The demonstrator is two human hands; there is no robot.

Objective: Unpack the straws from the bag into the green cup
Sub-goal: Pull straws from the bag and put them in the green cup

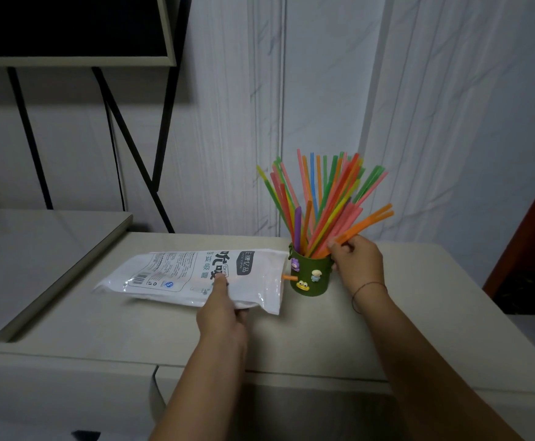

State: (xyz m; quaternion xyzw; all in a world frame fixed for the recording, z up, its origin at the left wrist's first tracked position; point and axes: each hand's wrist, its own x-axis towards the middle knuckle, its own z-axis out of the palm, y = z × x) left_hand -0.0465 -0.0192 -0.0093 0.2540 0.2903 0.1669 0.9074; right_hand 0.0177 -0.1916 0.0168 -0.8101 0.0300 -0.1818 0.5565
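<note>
A green cup (pixel 312 276) with small cartoon figures on its side stands on the beige table (pixel 307 338). Several coloured straws (pixel 320 198) fan out of it. My right hand (pixel 357 265) is just right of the cup's rim and pinches orange straws (pixel 366 222) that slant up to the right. A white plastic bag (pixel 193 276) with printed text lies flat to the left of the cup. An orange straw end (pixel 289 277) pokes from its open right end. My left hand (pixel 225 313) grips the bag's near edge, thumb on top.
A raised grey slab (pixel 31 259) lies at the left of the table. Behind it a dark screen (pixel 69 27) stands on black metal legs (pixel 161 138). A white panelled wall is at the back. A dark red edge (pixel 533 218) is at the right.
</note>
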